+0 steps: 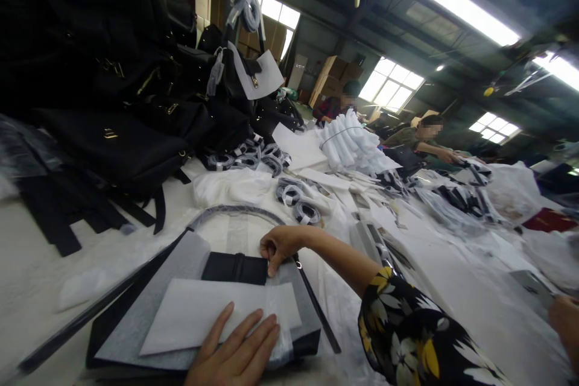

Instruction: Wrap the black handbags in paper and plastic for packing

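A black handbag (pixel 113 322) lies flat before me, with a grey tissue sheet (pixel 190 256) over its front. A black strap tab or flap (pixel 226 266) shows through at the middle. Below it, a white foam sheet (pixel 194 313) covers the bag's lower part, and my left hand (pixel 237 350) rests on this sheet, fingers spread and flat. My right hand (pixel 281 247) has its fingers bent into a pinch at the flap's right end; what sits between the fingertips is hidden. Behind the flap arches the bag's wrapped handle (pixel 239 210). A dark strap (pixel 319 307) runs down the right side.
Black bags (pixel 113 145) are piled at left. Coiled wrapped straps (pixel 292 193) and a bundle of white foam rolls (pixel 348 142) stand beyond. Two co-workers (pixel 420 136) are at the back. Another person's hand (pixel 564 316) holds a grey piece at the right edge.
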The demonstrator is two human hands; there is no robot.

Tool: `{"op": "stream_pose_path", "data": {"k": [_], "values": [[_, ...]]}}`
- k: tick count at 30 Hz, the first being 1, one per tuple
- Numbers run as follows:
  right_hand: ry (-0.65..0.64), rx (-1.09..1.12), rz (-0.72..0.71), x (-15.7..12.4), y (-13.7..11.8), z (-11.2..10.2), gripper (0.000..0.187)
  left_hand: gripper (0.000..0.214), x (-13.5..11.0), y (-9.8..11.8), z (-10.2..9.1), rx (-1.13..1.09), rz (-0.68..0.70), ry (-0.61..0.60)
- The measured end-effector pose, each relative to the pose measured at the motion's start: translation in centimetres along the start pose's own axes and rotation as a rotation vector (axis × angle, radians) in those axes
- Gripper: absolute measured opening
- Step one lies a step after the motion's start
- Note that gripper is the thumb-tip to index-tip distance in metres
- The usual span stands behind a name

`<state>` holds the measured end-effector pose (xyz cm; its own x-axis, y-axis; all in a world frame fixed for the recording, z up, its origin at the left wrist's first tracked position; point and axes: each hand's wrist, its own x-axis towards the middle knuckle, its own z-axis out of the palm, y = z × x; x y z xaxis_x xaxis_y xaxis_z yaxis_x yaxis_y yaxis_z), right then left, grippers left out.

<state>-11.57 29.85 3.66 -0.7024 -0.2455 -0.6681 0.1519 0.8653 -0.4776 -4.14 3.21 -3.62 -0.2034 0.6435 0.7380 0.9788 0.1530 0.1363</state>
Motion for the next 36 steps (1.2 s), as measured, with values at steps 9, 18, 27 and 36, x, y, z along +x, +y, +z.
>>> {"op": "stream_pose_path", "data": {"k": [9,18,27,36], "values": [[0.684,-0.196,0.022,-6.2,-2.7,4.1,0.029,0.037,0.2,-0.2,-0.5,0.012,0.048,0.038],[0.276,0.056,0.011,-4.3,-1.4,5.0,0.090,0.036,0.1,0.4,0.1,-0.077,0.017,0.081],[0.560,0.131,0.017,-5.1,-2.0,5.2,0.033,0.037,0.9,0.1,-2.2,0.039,0.122,-0.178],[0.881,-0.245,-0.179,-10.3,-6.5,18.5,0.078,0.048,1.9,-0.3,-5.3,-0.026,0.067,-0.304]]}}
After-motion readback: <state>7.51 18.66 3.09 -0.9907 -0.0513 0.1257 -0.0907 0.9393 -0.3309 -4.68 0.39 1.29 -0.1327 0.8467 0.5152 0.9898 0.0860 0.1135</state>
